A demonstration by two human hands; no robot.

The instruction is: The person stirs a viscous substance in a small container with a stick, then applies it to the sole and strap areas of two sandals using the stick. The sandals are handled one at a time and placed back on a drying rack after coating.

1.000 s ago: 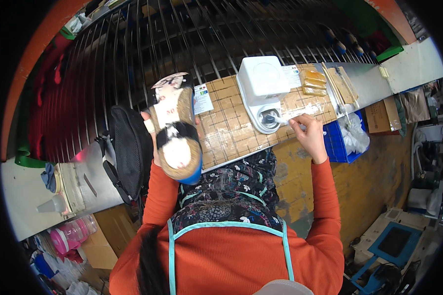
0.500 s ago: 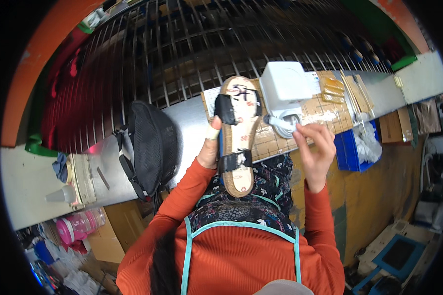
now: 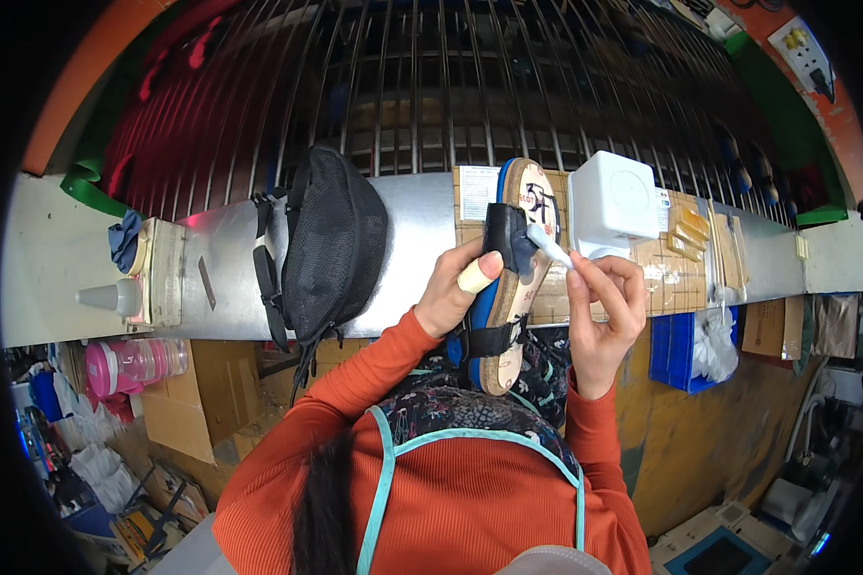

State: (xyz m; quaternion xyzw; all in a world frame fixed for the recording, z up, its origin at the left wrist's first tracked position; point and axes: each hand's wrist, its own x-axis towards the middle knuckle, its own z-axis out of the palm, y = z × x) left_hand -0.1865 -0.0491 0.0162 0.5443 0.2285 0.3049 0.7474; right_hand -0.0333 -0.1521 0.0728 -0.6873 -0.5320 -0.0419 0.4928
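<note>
Sandal and brush in the hands of a seated person. The left hand holds the sandal by its left side, the grip clasped below the front strap, with a pale wrap round the thumb. The sandal is raised over the near edge of the counter, insole up and tilted, toe end pointing away from the wearer; a blue layer shows along its left side. The right hand has a narrow grip, the white brush pinched between thumb and fingertips; the brush's dark tip lies at the front strap, though whether it touches cannot be told. Just right of the sandal stands a white container on cardboard, its lower part partly hidden by the right hand. Amber blocks lie farther right. A black bag rests on the counter at left; metal bars run beyond. A blue bin sits below the counter's near edge, at right
</note>
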